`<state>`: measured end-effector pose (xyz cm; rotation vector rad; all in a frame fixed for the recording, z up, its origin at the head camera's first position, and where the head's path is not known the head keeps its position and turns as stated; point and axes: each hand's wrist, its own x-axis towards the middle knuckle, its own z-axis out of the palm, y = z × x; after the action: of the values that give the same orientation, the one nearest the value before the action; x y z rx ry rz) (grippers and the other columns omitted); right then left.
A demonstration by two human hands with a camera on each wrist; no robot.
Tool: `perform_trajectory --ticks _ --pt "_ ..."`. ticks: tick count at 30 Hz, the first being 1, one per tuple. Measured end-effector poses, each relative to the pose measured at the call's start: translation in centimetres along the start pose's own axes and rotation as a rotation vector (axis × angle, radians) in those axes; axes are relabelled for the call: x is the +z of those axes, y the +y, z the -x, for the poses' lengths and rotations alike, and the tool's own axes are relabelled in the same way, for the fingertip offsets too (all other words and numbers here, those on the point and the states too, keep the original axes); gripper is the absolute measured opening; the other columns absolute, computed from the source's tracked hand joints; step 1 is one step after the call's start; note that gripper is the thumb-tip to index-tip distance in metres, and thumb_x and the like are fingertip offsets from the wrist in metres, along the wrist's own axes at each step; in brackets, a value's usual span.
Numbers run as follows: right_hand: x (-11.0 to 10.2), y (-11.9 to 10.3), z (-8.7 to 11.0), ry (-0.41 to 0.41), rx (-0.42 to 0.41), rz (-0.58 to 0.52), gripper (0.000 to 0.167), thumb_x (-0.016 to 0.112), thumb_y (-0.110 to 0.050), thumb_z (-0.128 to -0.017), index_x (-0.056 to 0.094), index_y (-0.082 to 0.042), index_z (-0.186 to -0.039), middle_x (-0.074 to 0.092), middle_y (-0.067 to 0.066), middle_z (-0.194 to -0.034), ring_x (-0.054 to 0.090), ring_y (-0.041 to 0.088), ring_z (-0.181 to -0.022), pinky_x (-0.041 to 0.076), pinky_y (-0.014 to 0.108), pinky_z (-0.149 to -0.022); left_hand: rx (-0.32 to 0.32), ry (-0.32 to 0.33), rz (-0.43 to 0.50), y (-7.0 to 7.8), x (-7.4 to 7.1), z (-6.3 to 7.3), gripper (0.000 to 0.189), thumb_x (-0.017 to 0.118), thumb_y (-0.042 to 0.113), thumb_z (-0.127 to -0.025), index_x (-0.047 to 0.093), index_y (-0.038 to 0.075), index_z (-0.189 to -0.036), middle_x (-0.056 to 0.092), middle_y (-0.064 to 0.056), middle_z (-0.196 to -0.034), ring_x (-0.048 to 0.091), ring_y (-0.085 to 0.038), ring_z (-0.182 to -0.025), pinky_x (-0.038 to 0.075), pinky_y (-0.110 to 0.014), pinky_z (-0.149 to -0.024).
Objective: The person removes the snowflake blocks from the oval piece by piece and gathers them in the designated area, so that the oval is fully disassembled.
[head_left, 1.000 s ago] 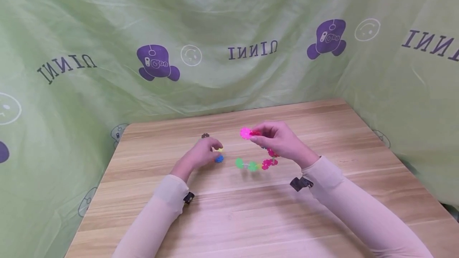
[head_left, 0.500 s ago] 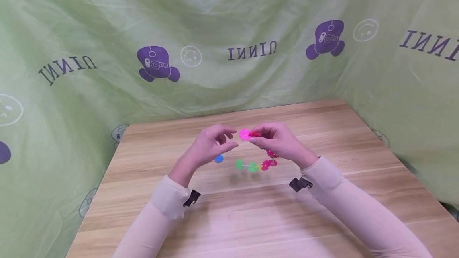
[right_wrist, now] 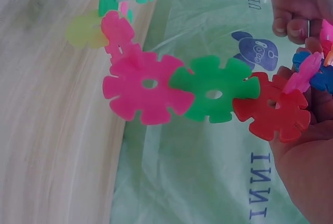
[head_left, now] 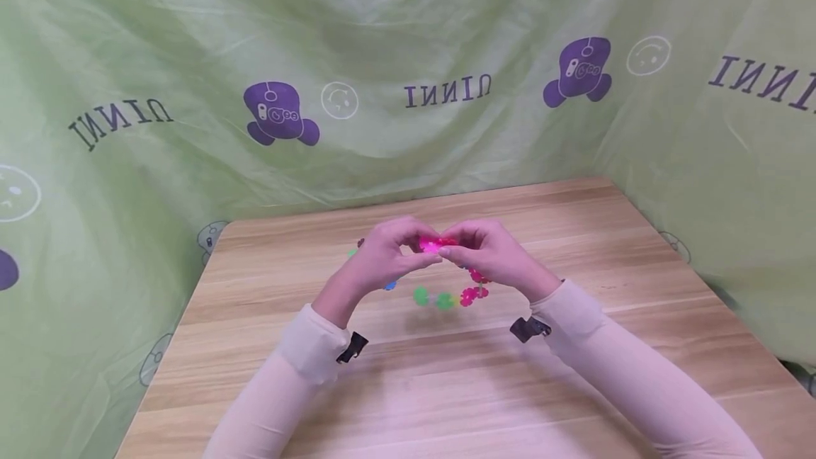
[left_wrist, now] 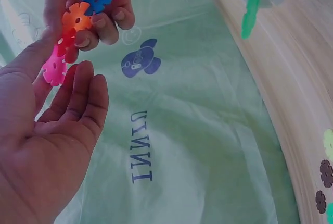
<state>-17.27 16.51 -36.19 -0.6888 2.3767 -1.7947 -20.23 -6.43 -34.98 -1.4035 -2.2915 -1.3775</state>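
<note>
My left hand [head_left: 382,257] pinches a bright pink snowflake disc [left_wrist: 54,72] at the end of a linked chain. Close beside it, my right hand [head_left: 494,253] grips the same chain near the adjoining red disc [left_wrist: 65,40]. Through the right fingers run an orange disc [left_wrist: 76,18] and a blue disc [left_wrist: 99,1]. The rest of the chain hangs in a curve below the right hand, above the table. In the right wrist view it shows a red disc [right_wrist: 273,109], a green disc [right_wrist: 214,91] and a pink disc [right_wrist: 138,99]. Green discs [head_left: 444,301] form its free end.
Loose discs lie on the wooden table [head_left: 408,388] near the left hand, partly hidden by it: a blue one [head_left: 389,285], a green one [head_left: 352,253] and dark brown ones [left_wrist: 326,173]. A green printed curtain [head_left: 382,154] stands behind the table.
My left hand has come up from the loose discs and moved right, now taking hold of the pink disc. The right hand stays nearly in place with the chain.
</note>
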Motion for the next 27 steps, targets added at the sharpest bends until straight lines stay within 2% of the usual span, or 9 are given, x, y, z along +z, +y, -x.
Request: perform_trajectory --ticks 2,6,9,12,15,21,27 --pt "0.1 0.1 0.0 0.003 0.005 -0.013 0.023 0.073 -0.025 -0.091 0.072 -0.015 -0.112 0.062 0.014 -0.080 0.046 0.019 -0.054 0.039 0.026 -0.040 0.005 0.016 0.001 0.2 0.0 0.0 0.023 0.082 0.013 -0.082 0.074 0.012 -0.103 0.068 0.004 -0.094 0.061 -0.009 -0.080 0.054 -0.032 -0.071" --pt "0.1 0.1 0.1 0.009 -0.027 -0.033 0.027 0.071 -0.020 -0.092 0.069 -0.009 -0.117 0.067 0.012 -0.088 0.058 0.025 -0.068 0.049 0.027 -0.051 0.025 0.079 0.018 0.6 0.0 0.1 0.020 0.081 0.007 -0.080 0.074 0.006 -0.099 0.070 -0.002 -0.093 0.063 -0.012 -0.081 0.056 -0.038 -0.073" --pt "0.0 0.1 0.2 -0.005 -0.066 -0.058 0.035 0.072 -0.015 -0.090 0.064 -0.007 -0.123 0.068 0.012 -0.100 0.062 0.031 -0.082 0.053 0.030 -0.061 0.048 0.132 0.037 1.7 -0.3 0.1 0.020 0.081 -0.002 -0.078 0.073 -0.002 -0.096 0.070 -0.010 -0.091 0.064 -0.017 -0.081 0.056 -0.042 -0.075" --pt "0.1 0.1 0.2 -0.029 -0.098 -0.093 0.045 0.075 -0.009 -0.086 0.059 -0.007 -0.128 0.065 0.014 -0.106 0.061 0.033 -0.085 0.055 0.033 -0.062 0.060 0.169 0.052 2.9 -0.9 0.0 0.019 0.078 -0.009 -0.077 0.070 -0.007 -0.095 0.069 -0.016 -0.089 0.064 -0.021 -0.081 0.056 -0.042 -0.076" --pt "0.2 0.2 0.2 -0.030 -0.110 -0.116 0.049 0.077 -0.006 -0.084 0.058 -0.008 -0.130 0.064 0.017 -0.107 0.061 0.032 -0.084 0.055 0.035 -0.062 0.051 0.195 0.072 3.5 -1.2 -0.1 0.018 0.076 -0.012 -0.078 0.069 -0.009 -0.094 0.069 -0.017 -0.089 0.064 -0.021 -0.082 0.055 -0.038 -0.077" --pt "0.3 0.5 0.2 0.033 -0.072 -0.108 0.040 0.075 -0.010 -0.087 0.062 -0.010 -0.125 0.065 0.016 -0.103 0.058 0.028 -0.070 0.053 0.032 -0.056 0.011 0.222 0.125 3.4 -1.2 0.1 0.014 0.073 -0.012 -0.081 0.069 -0.009 -0.095 0.070 -0.018 -0.092 0.066 -0.022 -0.086 0.055 -0.038 -0.077" --pt "0.1 0.6 0.2 0.093 -0.081 -0.078 0.035 0.076 -0.014 -0.087 0.066 -0.010 -0.120 0.066 0.014 -0.098 0.054 0.026 -0.068 0.048 0.028 -0.053 -0.056 0.226 0.144 3.0 -0.9 0.4 0.016 0.072 -0.010 -0.083 0.069 -0.009 -0.099 0.070 -0.017 -0.100 0.067 -0.023 -0.095 0.055 -0.037 -0.085"
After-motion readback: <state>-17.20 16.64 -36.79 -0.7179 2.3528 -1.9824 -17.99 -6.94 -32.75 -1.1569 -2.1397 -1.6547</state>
